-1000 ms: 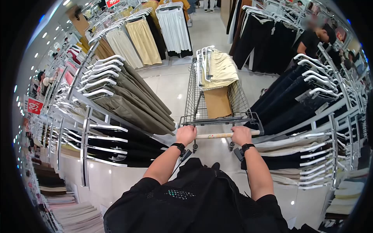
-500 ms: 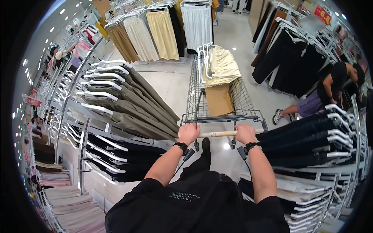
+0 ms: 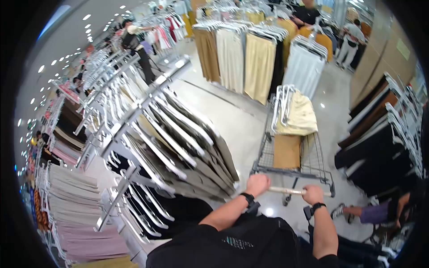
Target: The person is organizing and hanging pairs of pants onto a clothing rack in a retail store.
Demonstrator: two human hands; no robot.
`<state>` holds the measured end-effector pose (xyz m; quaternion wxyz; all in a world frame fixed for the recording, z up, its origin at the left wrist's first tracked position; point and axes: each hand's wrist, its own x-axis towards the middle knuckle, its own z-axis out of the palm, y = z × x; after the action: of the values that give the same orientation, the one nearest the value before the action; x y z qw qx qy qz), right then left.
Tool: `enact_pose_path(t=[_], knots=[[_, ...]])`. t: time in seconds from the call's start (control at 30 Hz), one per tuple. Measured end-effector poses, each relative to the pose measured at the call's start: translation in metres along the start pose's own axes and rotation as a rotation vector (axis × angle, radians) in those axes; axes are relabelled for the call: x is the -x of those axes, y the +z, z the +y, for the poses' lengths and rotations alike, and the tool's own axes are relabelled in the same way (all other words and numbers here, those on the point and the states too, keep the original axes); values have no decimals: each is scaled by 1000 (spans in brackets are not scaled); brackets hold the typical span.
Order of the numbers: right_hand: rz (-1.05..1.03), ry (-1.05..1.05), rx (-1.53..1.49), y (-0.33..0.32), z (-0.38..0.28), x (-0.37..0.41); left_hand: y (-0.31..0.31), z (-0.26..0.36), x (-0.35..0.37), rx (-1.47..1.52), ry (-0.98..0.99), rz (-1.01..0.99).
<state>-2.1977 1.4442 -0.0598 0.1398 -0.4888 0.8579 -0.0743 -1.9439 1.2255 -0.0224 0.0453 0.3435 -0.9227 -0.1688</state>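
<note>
I have the cart (image 3: 292, 173) in front of me, a little to the right of my body, its handle (image 3: 286, 190) running crosswise along the near edge. My left hand (image 3: 258, 185) is wrapped around the handle close to its left end. My right hand (image 3: 313, 194) grips it toward the other end, with a short stub showing beyond my knuckles. Between my two fists the pale bar lies bare. I wear a dark band on each wrist.

Inside the cart, a brown cardboard piece (image 3: 287, 152) sits between the near edge and the load; I can't tell whether it lies flat or leans. Pale yellow garments (image 3: 298, 117) are heaped over the far end, their white hangers (image 3: 282, 100) bunched at the far left corner.

Left of the cart, olive trousers (image 3: 210, 161) hang from a metal rack, with black garments (image 3: 183, 214) lower down. Farther left are pale grey garments (image 3: 73, 192) and pink ones (image 3: 87, 234). Beyond the cart's far edge hang brown, cream, yellow and light blue trousers (image 3: 306, 67). On the right are dark trousers (image 3: 373, 156), and nearer me, a person in purple shorts (image 3: 375, 213), partly cut off by the lens's dark border.
</note>
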Motion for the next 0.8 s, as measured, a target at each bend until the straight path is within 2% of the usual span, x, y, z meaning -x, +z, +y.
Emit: enact_pose_path(t=[0.13, 0.2, 0.37, 0.5, 0.63, 0.67, 0.7, 0.8], knots=[[-42, -70, 44, -18, -8, -54, -9, -16, -35, 39, -34, 73], [-51, -94, 44, -23, -12, -79, -16, -19, -45, 47, -132, 16], [-72, -195, 54, -34, -5, -163, -19, -26, -86, 40, -246, 60], [-88, -319, 83, -51, 0, -236, -23, -26, -121, 42, -328, 134], [-18, -502, 47, -76, -10, -315, -27, -33, -163, 23, -432, 187], [-86, -492, 95, -85, -12, -328, -32, -31, -173, 30, -452, 194], [-140, -484, 146, -90, -16, -348, -38, -34, -186, 25, -497, 176], [-126, -561, 124, -101, -32, -407, -41, -48, -220, 3, -622, 133]])
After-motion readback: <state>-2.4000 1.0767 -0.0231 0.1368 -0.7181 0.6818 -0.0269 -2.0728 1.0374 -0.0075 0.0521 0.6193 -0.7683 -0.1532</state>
